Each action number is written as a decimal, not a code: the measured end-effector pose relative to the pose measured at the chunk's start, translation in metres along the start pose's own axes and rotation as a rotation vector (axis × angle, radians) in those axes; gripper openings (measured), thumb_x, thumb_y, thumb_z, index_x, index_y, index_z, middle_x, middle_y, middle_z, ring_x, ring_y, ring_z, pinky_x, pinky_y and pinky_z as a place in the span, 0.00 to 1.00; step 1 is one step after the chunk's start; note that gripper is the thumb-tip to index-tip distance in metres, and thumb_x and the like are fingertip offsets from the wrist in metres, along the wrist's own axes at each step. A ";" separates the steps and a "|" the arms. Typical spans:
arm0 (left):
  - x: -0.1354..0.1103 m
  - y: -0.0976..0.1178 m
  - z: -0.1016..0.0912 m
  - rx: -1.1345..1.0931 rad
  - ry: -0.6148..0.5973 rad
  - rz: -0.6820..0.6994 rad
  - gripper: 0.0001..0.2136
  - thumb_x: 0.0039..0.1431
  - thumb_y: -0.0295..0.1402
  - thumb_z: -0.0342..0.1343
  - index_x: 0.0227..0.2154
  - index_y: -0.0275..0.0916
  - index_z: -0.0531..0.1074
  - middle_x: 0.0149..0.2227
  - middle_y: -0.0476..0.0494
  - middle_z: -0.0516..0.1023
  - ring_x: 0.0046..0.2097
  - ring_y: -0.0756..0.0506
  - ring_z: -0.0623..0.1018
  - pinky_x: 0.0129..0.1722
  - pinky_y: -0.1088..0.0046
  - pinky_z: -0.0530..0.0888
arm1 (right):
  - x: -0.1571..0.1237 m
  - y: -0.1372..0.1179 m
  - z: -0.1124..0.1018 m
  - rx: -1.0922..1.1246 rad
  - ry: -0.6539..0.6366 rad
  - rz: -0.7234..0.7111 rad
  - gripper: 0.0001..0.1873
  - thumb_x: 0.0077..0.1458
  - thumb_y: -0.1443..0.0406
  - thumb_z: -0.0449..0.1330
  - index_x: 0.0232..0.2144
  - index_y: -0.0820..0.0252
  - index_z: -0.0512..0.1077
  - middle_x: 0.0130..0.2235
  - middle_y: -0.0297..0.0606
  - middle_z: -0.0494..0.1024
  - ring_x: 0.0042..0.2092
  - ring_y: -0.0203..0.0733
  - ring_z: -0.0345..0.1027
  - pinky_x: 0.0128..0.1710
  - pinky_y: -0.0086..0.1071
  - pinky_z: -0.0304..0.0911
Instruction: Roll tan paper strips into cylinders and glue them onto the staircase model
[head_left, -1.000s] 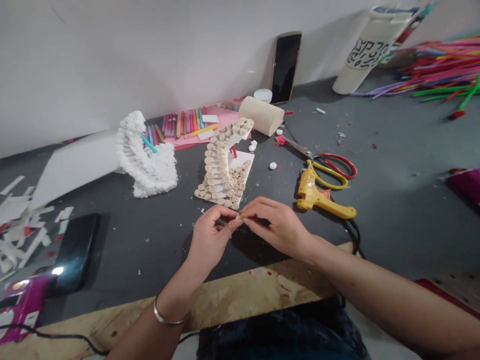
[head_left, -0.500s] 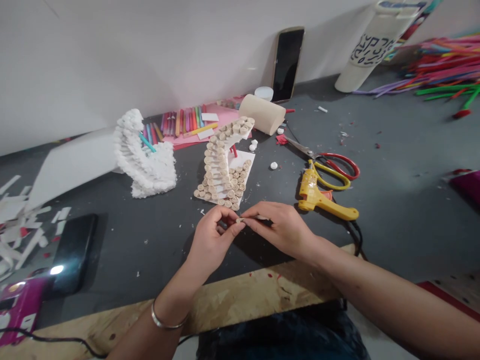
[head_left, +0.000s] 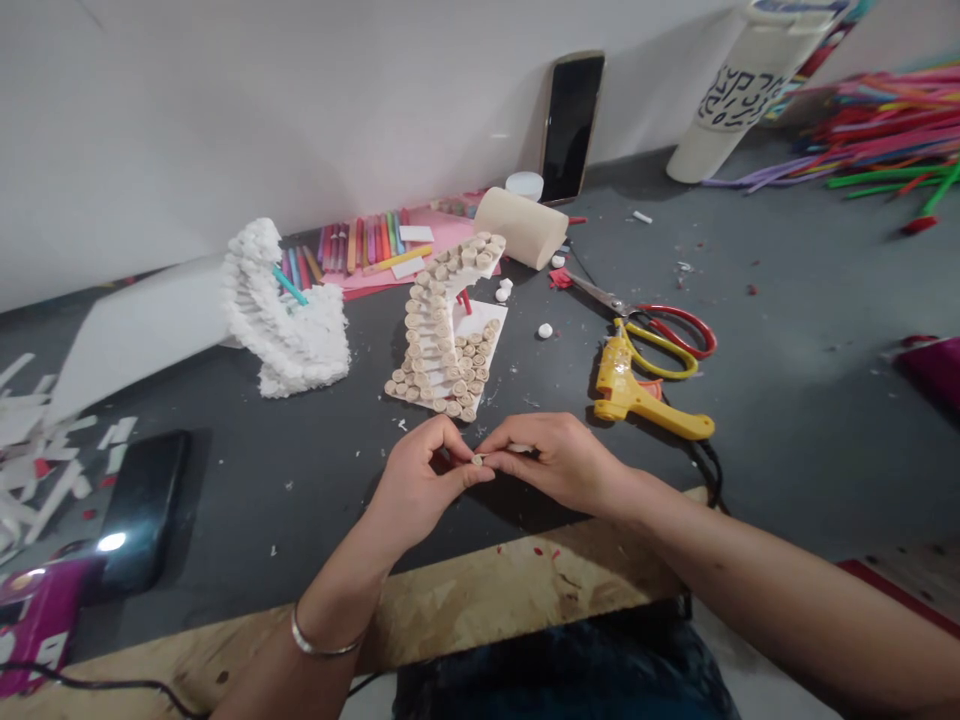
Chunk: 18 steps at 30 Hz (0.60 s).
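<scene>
Strip (head_left: 506, 451) dropped, sideways between left hand (head_left: 420, 478), right hand (head_left: 551, 465).

Bold black lettering (head_left: 739, 97) wraps a cream cylindrical tumbler (head_left: 711, 150); its characters are too stylised and slanted to read; no word can be made out.

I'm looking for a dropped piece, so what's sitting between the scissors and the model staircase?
In the head view, a small white ball sits on the dark mat between the scissors and the model staircase.
</scene>
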<state>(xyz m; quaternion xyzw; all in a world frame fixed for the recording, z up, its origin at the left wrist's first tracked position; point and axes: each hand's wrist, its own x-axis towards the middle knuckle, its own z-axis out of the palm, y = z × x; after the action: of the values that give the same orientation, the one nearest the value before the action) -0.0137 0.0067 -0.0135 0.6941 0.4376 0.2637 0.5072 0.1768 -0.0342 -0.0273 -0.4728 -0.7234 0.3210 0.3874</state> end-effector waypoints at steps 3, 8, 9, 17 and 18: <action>0.000 -0.001 0.000 0.008 0.001 0.006 0.12 0.48 0.35 0.67 0.22 0.38 0.68 0.24 0.53 0.69 0.26 0.52 0.69 0.26 0.78 0.65 | 0.001 -0.003 0.001 0.019 0.008 0.048 0.05 0.58 0.68 0.61 0.34 0.58 0.78 0.33 0.32 0.82 0.33 0.34 0.75 0.33 0.25 0.66; -0.002 -0.001 0.002 0.022 0.035 0.085 0.10 0.53 0.37 0.65 0.28 0.39 0.71 0.28 0.51 0.72 0.29 0.52 0.73 0.29 0.77 0.70 | 0.002 -0.007 0.000 0.163 0.017 0.222 0.05 0.57 0.64 0.62 0.34 0.57 0.78 0.31 0.31 0.81 0.32 0.33 0.73 0.31 0.25 0.65; -0.003 -0.001 0.002 0.037 0.043 0.116 0.09 0.53 0.37 0.65 0.28 0.40 0.71 0.29 0.51 0.72 0.30 0.52 0.73 0.30 0.77 0.71 | 0.002 -0.008 0.000 0.206 0.012 0.258 0.06 0.57 0.63 0.62 0.33 0.58 0.78 0.30 0.31 0.81 0.31 0.33 0.73 0.30 0.25 0.64; -0.004 0.000 0.000 0.166 0.104 0.313 0.03 0.59 0.33 0.60 0.34 0.41 0.74 0.34 0.48 0.76 0.34 0.50 0.76 0.31 0.77 0.73 | 0.005 -0.008 -0.002 0.539 -0.036 0.442 0.14 0.54 0.55 0.64 0.32 0.61 0.76 0.27 0.34 0.77 0.28 0.32 0.69 0.28 0.25 0.64; -0.003 -0.001 0.000 0.162 0.112 0.333 0.03 0.60 0.33 0.60 0.36 0.41 0.75 0.34 0.48 0.76 0.34 0.50 0.77 0.32 0.76 0.74 | 0.004 -0.008 -0.002 0.563 -0.044 0.450 0.14 0.54 0.55 0.65 0.32 0.61 0.76 0.28 0.34 0.78 0.28 0.32 0.69 0.29 0.26 0.65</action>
<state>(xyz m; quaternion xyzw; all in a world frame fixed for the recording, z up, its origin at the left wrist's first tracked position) -0.0152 0.0039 -0.0146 0.7795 0.3642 0.3463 0.3740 0.1741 -0.0326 -0.0185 -0.4879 -0.4925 0.5950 0.4067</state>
